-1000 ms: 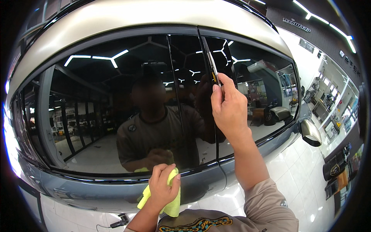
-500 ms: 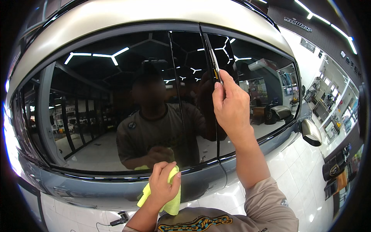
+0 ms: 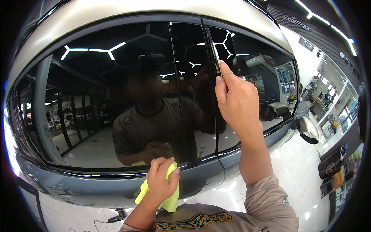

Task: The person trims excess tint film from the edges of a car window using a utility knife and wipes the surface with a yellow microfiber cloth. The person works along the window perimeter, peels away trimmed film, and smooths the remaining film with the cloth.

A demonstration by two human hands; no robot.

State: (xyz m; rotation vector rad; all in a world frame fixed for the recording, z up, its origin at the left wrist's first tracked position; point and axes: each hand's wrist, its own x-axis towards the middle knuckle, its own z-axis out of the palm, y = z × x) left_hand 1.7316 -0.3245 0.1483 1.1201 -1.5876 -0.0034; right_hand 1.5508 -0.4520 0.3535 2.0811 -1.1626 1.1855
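Note:
My right hand (image 3: 239,94) is closed in a pinch around a slim strip-like piece (image 3: 216,54), black with a silver edge and a small yellow mark. It lies along the dark pillar between the two side windows of a car; its exact kind is hard to make out. Lower down, my left hand (image 3: 161,178) grips a bright yellow-green cloth (image 3: 171,202) by the lower edge of the rear side window (image 3: 96,116). Folds of the cloth hang below and beside the fingers. The dark glass mirrors my upper body and the ceiling lights.
The front side window (image 3: 251,89) and a door mirror (image 3: 308,129) are on the right. Above the glass curves the pale roof (image 3: 127,9); below it runs the grey door panel (image 3: 89,189). A corded device (image 3: 117,216) rests on the tiled floor at lower left.
My right hand has shifted slightly right, with the upper end of the slim piece still along the pillar. My left hand and the cloth have barely moved. The view has shifted a little.

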